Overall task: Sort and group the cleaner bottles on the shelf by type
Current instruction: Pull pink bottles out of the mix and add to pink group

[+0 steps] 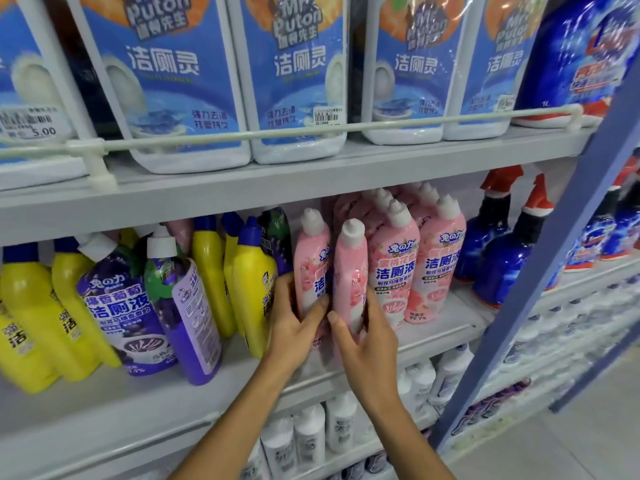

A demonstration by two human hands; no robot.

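On the middle shelf [433,336] stand pink cleaner bottles with white caps. My left hand [294,327] grips the left front pink bottle [311,258]. My right hand [367,344] grips the pink bottle beside it [351,271], which is turned side-on. More pink bottles [415,265] stand packed to the right and behind. Left of my hands are yellow bottles with blue caps [251,289], then two purple bottles [180,306] leaning among more yellow ones [31,323].
Blue spray bottles with red triggers [502,258] stand at the shelf's right end. Large white and blue jugs [294,81] fill the upper shelf behind a rail. White bottles [311,434] line the lower shelf. A blue upright post [540,278] borders the right.
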